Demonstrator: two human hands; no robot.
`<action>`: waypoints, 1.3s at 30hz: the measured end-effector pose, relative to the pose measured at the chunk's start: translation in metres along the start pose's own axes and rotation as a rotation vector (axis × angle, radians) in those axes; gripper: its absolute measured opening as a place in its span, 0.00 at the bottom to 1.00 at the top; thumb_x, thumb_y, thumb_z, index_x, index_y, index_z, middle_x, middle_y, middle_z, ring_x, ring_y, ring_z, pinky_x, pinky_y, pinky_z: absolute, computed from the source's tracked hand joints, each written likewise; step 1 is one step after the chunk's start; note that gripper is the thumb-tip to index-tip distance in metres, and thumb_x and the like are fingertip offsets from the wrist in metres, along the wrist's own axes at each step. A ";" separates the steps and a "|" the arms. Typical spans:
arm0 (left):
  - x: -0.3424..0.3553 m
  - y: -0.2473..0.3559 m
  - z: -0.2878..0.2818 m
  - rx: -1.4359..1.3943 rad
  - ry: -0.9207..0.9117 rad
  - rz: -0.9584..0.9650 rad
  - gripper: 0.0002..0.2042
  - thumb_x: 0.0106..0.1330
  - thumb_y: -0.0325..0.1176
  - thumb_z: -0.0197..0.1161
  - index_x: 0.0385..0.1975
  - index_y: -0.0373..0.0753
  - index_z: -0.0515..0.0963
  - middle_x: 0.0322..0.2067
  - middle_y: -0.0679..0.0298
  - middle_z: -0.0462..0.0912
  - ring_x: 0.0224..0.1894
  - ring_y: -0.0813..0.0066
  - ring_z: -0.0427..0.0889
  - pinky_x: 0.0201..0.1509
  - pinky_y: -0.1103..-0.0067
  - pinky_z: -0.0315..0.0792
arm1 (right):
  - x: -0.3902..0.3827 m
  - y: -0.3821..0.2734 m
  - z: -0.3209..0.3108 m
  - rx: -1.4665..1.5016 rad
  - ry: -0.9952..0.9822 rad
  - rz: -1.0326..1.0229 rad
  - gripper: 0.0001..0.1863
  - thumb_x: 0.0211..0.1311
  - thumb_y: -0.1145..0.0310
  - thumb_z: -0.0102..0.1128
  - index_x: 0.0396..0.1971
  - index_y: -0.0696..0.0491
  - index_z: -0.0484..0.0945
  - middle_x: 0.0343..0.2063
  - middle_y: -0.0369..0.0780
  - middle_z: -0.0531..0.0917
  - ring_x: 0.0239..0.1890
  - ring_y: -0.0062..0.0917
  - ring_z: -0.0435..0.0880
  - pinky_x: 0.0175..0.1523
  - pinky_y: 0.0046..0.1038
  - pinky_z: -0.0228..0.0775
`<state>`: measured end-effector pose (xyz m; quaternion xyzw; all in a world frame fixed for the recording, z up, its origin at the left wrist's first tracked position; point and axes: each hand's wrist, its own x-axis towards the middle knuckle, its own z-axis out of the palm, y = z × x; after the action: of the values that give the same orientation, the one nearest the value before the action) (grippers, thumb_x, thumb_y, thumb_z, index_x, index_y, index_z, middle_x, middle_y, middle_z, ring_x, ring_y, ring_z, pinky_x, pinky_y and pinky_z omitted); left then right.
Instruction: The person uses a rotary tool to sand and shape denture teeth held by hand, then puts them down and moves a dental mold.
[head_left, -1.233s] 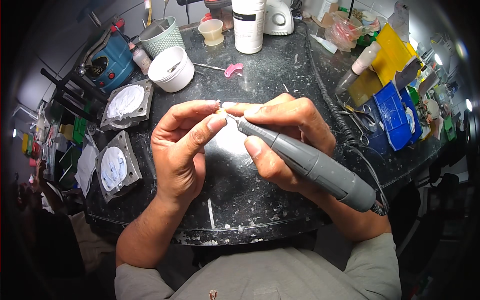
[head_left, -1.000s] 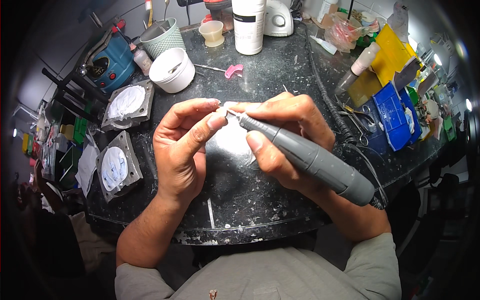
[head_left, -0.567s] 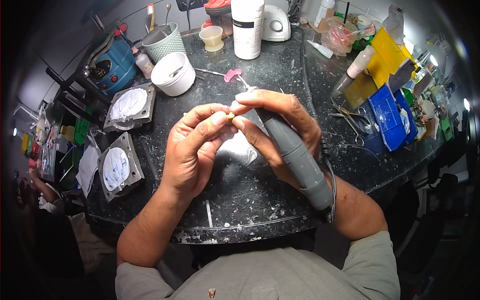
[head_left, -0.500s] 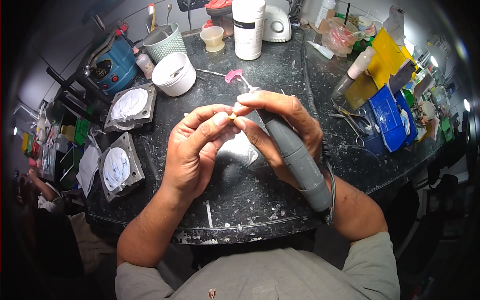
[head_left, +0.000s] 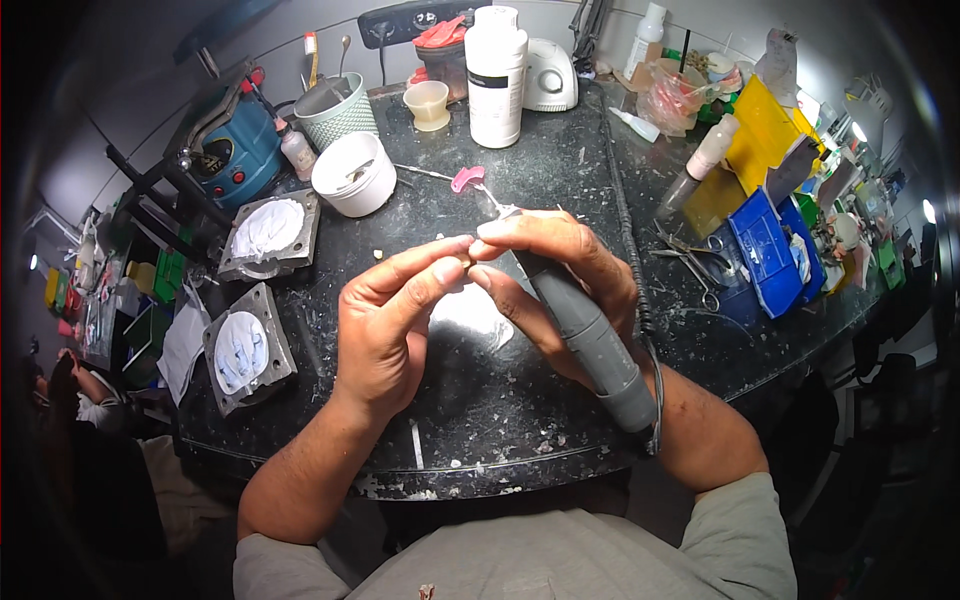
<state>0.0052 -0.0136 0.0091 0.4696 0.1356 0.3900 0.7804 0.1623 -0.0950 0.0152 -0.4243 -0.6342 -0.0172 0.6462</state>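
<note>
Over the middle of the dark table, my left hand [head_left: 385,325] pinches a tiny tooth-like piece [head_left: 466,259] between thumb and fingertips; the fingers hide most of it. My right hand [head_left: 565,270] is wrapped round a thick grey rotary handpiece [head_left: 590,335], its tip pointing away from me and its cord running back along my wrist. The right thumb and forefinger tips also meet the tiny piece, or nearly so. Just beyond the handpiece tip lies a pink curved piece [head_left: 467,180], like a denture base. Below my fingers is a brightly lit white patch [head_left: 475,318].
Two metal flasks with white plaster [head_left: 268,228] [head_left: 240,350] lie on the left, near a white tub [head_left: 353,175] and a blue machine [head_left: 232,150]. A large white bottle [head_left: 496,85] stands at the back. Scissors-like tools [head_left: 692,255] and a blue tray [head_left: 768,255] are on the right.
The whole scene sits slightly lower in the picture now. Both hands stay fingertip to fingertip, a little higher against the table; the tiny piece shows less between them.
</note>
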 end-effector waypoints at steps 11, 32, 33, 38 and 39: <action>0.001 0.003 -0.001 -0.047 -0.010 -0.020 0.11 0.63 0.21 0.64 0.45 0.29 0.81 0.42 0.54 0.85 0.45 0.71 0.83 0.54 0.75 0.75 | 0.002 -0.001 0.000 -0.098 0.012 -0.065 0.17 0.52 0.80 0.69 0.43 0.52 0.81 0.37 0.38 0.86 0.40 0.31 0.86 0.53 0.36 0.75; 0.000 0.009 -0.007 -0.064 0.045 -0.017 0.11 0.62 0.22 0.65 0.44 0.30 0.81 0.42 0.55 0.85 0.43 0.70 0.84 0.51 0.75 0.78 | 0.001 -0.008 0.000 0.097 0.008 -0.014 0.20 0.41 0.82 0.69 0.39 0.57 0.78 0.36 0.47 0.86 0.38 0.32 0.89 0.42 0.28 0.81; 0.002 0.009 -0.007 -0.074 0.038 -0.008 0.11 0.62 0.22 0.65 0.44 0.29 0.81 0.42 0.52 0.85 0.43 0.69 0.84 0.52 0.74 0.77 | 0.003 -0.008 -0.001 0.069 -0.005 -0.056 0.20 0.41 0.82 0.69 0.39 0.58 0.78 0.36 0.47 0.86 0.38 0.33 0.89 0.42 0.28 0.82; 0.001 0.009 -0.005 -0.080 0.017 -0.009 0.11 0.61 0.22 0.65 0.44 0.29 0.82 0.42 0.54 0.85 0.44 0.70 0.84 0.52 0.75 0.76 | 0.000 -0.012 -0.002 0.106 -0.017 0.000 0.20 0.40 0.83 0.68 0.38 0.58 0.78 0.37 0.47 0.86 0.38 0.33 0.89 0.44 0.28 0.81; 0.001 0.009 -0.005 -0.083 0.007 0.000 0.11 0.61 0.22 0.65 0.44 0.29 0.82 0.43 0.54 0.85 0.44 0.70 0.84 0.52 0.75 0.76 | 0.000 -0.013 -0.003 0.105 -0.025 0.014 0.20 0.40 0.83 0.68 0.38 0.58 0.78 0.37 0.47 0.86 0.39 0.33 0.89 0.44 0.28 0.81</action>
<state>-0.0012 -0.0071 0.0137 0.4355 0.1219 0.3968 0.7988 0.1576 -0.1046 0.0227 -0.3943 -0.6392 0.0262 0.6598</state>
